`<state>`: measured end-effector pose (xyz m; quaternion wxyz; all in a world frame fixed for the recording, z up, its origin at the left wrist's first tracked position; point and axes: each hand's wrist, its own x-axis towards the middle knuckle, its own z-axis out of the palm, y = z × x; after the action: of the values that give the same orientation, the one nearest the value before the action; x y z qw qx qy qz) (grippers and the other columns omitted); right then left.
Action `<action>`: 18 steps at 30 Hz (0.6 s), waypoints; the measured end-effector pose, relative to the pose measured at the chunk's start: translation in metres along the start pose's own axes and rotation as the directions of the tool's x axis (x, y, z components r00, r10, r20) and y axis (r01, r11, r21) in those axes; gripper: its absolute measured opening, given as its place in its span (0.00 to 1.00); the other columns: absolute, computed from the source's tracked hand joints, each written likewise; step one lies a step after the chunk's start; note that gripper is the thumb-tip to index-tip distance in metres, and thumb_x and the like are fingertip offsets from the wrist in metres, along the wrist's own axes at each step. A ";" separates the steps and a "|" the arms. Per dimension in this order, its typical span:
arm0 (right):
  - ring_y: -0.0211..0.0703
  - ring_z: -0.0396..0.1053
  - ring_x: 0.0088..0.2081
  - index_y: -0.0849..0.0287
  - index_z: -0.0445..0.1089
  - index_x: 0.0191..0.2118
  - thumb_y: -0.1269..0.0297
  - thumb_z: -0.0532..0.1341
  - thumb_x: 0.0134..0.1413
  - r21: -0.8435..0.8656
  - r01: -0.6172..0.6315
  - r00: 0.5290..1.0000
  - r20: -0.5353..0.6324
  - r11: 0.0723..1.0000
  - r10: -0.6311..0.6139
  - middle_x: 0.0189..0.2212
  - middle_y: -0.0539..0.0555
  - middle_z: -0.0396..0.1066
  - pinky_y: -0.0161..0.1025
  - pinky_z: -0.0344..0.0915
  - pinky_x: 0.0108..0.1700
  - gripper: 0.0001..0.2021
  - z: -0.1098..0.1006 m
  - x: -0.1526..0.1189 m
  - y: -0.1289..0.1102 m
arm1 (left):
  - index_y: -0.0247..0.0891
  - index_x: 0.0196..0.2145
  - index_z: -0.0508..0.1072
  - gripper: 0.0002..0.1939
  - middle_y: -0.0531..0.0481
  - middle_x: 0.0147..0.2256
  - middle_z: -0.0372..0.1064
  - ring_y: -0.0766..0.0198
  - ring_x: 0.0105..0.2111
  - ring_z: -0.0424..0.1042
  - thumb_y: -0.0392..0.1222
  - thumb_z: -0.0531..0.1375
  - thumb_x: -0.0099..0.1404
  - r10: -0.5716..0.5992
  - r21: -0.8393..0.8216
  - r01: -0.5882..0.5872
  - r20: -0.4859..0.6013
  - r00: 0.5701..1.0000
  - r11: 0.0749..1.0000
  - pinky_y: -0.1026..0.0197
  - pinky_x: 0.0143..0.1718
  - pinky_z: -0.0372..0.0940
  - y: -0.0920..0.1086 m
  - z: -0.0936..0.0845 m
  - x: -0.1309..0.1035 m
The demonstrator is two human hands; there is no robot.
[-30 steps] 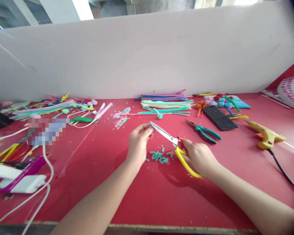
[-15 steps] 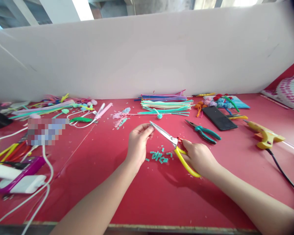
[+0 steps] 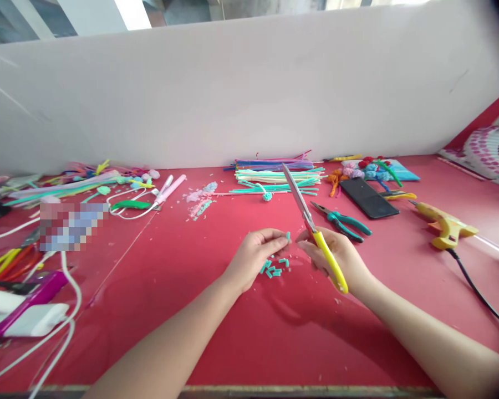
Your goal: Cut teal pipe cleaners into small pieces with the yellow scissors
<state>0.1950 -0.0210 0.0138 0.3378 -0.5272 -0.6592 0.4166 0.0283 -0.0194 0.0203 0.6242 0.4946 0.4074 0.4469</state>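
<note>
My left hand (image 3: 253,257) is closed in a pinch around a short teal piece of pipe cleaner (image 3: 288,236), which sticks up past the thumb tip. My right hand (image 3: 347,255) holds scissors with yellow handles (image 3: 331,263); the blades are together and point up and away from me. Its thumb and fingertips are bent close to the teal piece, a small gap apart from it. Just below the left fingertips lies a small heap of cut teal pieces (image 3: 273,270) on the red table (image 3: 216,343).
Long pipe cleaners (image 3: 278,176) are stacked at the back by the white partition (image 3: 233,100). On the right lie teal-handled pliers (image 3: 343,221), a black phone (image 3: 370,198) and a yellow glue gun (image 3: 449,224) with its cord. White cables (image 3: 72,282) and a pink curling iron (image 3: 171,188) are on the left.
The left hand has come right and toward me, now over the cut pieces with a teal piece showing. The scissors have swung from pointing left to pointing up and away.
</note>
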 end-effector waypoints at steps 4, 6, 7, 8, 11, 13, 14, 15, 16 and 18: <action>0.29 0.53 0.13 0.60 0.63 0.32 0.59 0.53 0.44 0.130 -0.038 0.999 0.034 0.991 0.034 0.13 0.43 0.54 0.28 0.50 0.15 0.11 0.000 -0.001 -0.005 | 0.34 0.24 0.70 0.10 0.52 0.21 0.62 0.71 0.21 0.60 0.44 0.56 0.53 -0.053 0.108 0.044 0.084 0.995 0.993 0.66 0.24 0.54 -0.002 0.004 -0.002; 0.28 0.52 0.13 0.60 0.63 0.29 0.59 0.54 0.44 0.127 -0.047 0.998 0.044 0.991 0.041 0.13 0.43 0.55 0.28 0.50 0.15 0.10 -0.001 -0.002 -0.006 | 0.34 0.23 0.70 0.10 0.53 0.20 0.61 0.71 0.21 0.59 0.45 0.57 0.52 -0.066 0.159 0.049 0.104 0.992 0.986 0.66 0.24 0.53 -0.002 0.005 -0.003; 0.28 0.52 0.13 0.60 0.62 0.28 0.58 0.54 0.44 0.118 -0.050 0.998 0.047 0.992 0.044 0.13 0.43 0.55 0.28 0.50 0.15 0.10 -0.001 -0.002 -0.006 | 0.34 0.23 0.70 0.10 0.53 0.20 0.60 0.71 0.21 0.59 0.45 0.57 0.52 -0.069 0.176 0.049 0.105 0.992 0.983 0.66 0.24 0.53 -0.002 0.005 -0.003; 0.28 0.52 0.13 0.61 0.62 0.27 0.57 0.53 0.44 0.106 -0.051 0.998 0.049 0.993 0.046 0.13 0.43 0.55 0.28 0.50 0.16 0.10 0.000 -0.002 -0.006 | 0.34 0.24 0.70 0.10 0.53 0.20 0.60 0.71 0.22 0.59 0.45 0.57 0.52 -0.069 0.188 0.049 0.101 0.993 0.981 0.66 0.25 0.53 -0.002 0.006 -0.003; 0.29 0.53 0.14 0.61 0.61 0.26 0.56 0.52 0.46 0.060 -0.044 0.998 0.049 0.997 0.041 0.13 0.43 0.54 0.28 0.49 0.16 0.12 0.000 -0.003 -0.005 | 0.34 0.27 0.71 0.11 0.51 0.22 0.62 0.69 0.23 0.60 0.45 0.58 0.51 -0.052 0.216 0.036 0.073 0.996 0.976 0.66 0.24 0.53 -0.004 0.006 -0.004; 0.30 0.53 0.15 0.60 0.60 0.27 0.55 0.51 0.46 0.020 -0.028 0.998 0.056 0.999 0.026 0.13 0.43 0.54 0.29 0.48 0.17 0.12 0.001 -0.003 -0.004 | 0.35 0.27 0.71 0.10 0.51 0.22 0.63 0.68 0.23 0.60 0.45 0.59 0.50 -0.049 0.225 0.034 0.059 0.997 0.974 0.66 0.24 0.54 -0.005 0.005 -0.004; 0.30 0.53 0.15 0.60 0.60 0.27 0.55 0.51 0.47 -0.012 -0.013 0.998 0.055 1.000 0.014 0.14 0.44 0.54 0.29 0.48 0.17 0.13 0.001 -0.003 -0.003 | 0.35 0.27 0.71 0.10 0.51 0.22 0.63 0.69 0.22 0.60 0.45 0.59 0.50 -0.050 0.223 0.036 0.056 0.997 0.974 0.66 0.24 0.54 -0.005 0.005 -0.004; 0.30 0.53 0.16 0.60 0.60 0.27 0.54 0.50 0.47 -0.054 0.005 0.999 0.050 0.999 -0.002 0.14 0.44 0.54 0.29 0.47 0.17 0.13 0.001 -0.002 -0.002 | 0.35 0.26 0.71 0.09 0.51 0.22 0.63 0.69 0.22 0.61 0.44 0.59 0.50 -0.046 0.214 0.035 0.047 0.998 0.976 0.66 0.24 0.55 -0.005 0.004 -0.003; 0.30 0.53 0.17 0.60 0.59 0.26 0.53 0.50 0.47 -0.108 0.026 0.999 0.037 0.994 -0.022 0.14 0.44 0.54 0.29 0.46 0.18 0.14 0.001 -0.001 0.000 | 0.35 0.26 0.71 0.09 0.51 0.22 0.63 0.69 0.22 0.61 0.44 0.59 0.49 -0.037 0.196 0.031 0.027 0.999 0.980 0.66 0.25 0.55 -0.004 0.003 -0.002; 0.30 0.51 0.18 0.60 0.58 0.24 0.52 0.51 0.46 -0.247 0.066 0.998 0.001 0.967 -0.068 0.15 0.44 0.54 0.30 0.45 0.19 0.15 -0.001 0.000 0.003 | 0.35 0.26 0.71 0.08 0.52 0.22 0.64 0.69 0.22 0.61 0.43 0.59 0.49 0.009 0.145 -0.001 -0.053 0.999 0.989 0.66 0.26 0.56 -0.003 -0.001 0.000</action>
<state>0.1966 -0.0206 0.0116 0.2859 -0.5438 -0.7221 0.3179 0.0283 -0.0190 0.0175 0.5745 0.5277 0.4541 0.4305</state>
